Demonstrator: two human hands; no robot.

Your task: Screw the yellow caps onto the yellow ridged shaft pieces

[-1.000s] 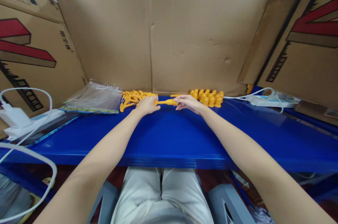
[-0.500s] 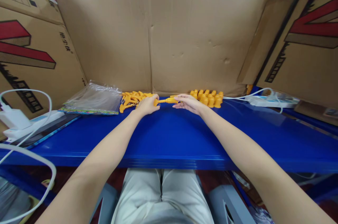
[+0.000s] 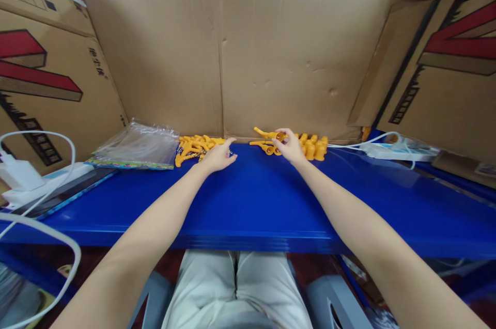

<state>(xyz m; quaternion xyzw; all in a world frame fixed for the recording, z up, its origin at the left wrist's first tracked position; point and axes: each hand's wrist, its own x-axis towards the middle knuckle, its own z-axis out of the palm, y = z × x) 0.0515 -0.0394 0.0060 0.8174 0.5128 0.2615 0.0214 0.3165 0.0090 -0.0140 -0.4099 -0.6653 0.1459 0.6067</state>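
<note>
My right hand [image 3: 290,145] pinches a yellow plastic piece [image 3: 267,134] with a hollow round cup at one end and a thin stem pointing left. Similar yellow cupped pieces [image 3: 266,149] lie just beneath it on the blue tabletop. To that hand's right stand several yellow cup-like pieces [image 3: 318,150] in rows. My left hand [image 3: 219,157] is open, thumb and fingers apart, with nothing visible between them. It rests beside a heap of yellow curved pieces [image 3: 189,147] with small dark chains, partly hidden behind the hand.
Clear plastic bags [image 3: 135,143] lie left of the heap. A cardboard panel [image 3: 294,60] stands along the back, with cardboard boxes at both sides. White power strips [image 3: 399,149] with cables sit at the right and left. The blue tabletop [image 3: 248,200] ends in front of my lap.
My left hand no longer has a yellow piece between its fingers. My right hand has moved slightly right and closed on a yellow cupped piece, now raised above the others.
</note>
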